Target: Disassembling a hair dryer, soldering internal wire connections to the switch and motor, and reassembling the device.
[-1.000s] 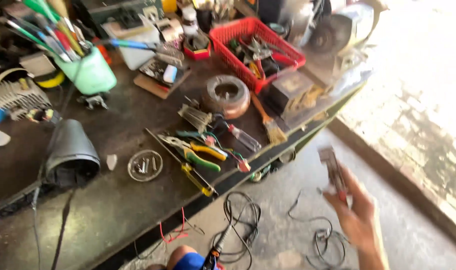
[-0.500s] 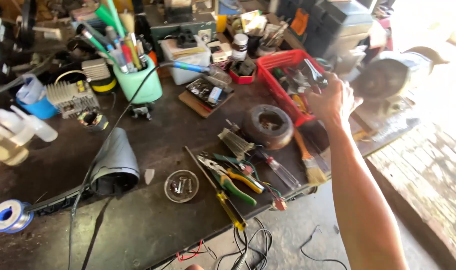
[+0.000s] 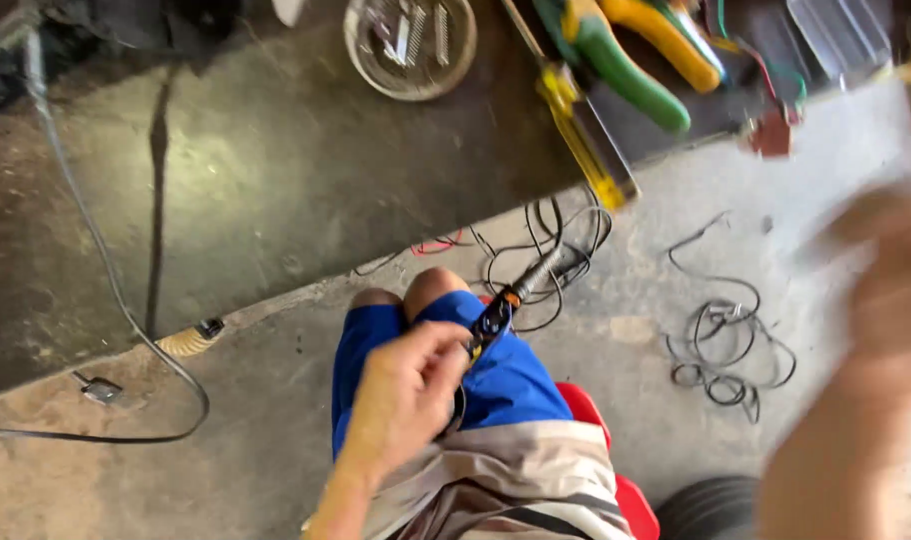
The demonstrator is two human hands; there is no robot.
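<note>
Scuffed dark metal workbench (image 3: pixel 275 200) over a dusty concrete floor (image 3: pixel 655 300)
The left hand (image 3: pixel 405 395) is clenched around a slim black-and-orange soldering tool (image 3: pixel 495 318) above blue-shorted knees; whether the blurred right hand (image 3: pixel 890 290) is closed cannot be told

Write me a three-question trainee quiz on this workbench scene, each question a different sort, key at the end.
1. True or false: the left hand grips a slim black tool over the person's lap.
2. Multiple choice: the round dish on the bench holds A) small metal springs and screws, B) water, C) coiled rope.
3. Fill in the blank: the yellow-handled screwdriver lies with its handle at the bench's ____.

Key
1. True; the tool's tip points up toward the bench edge. The right hand is a blur, so what it holds cannot be told.
2. A
3. Edge, above the loose black wires on the floor.
</note>
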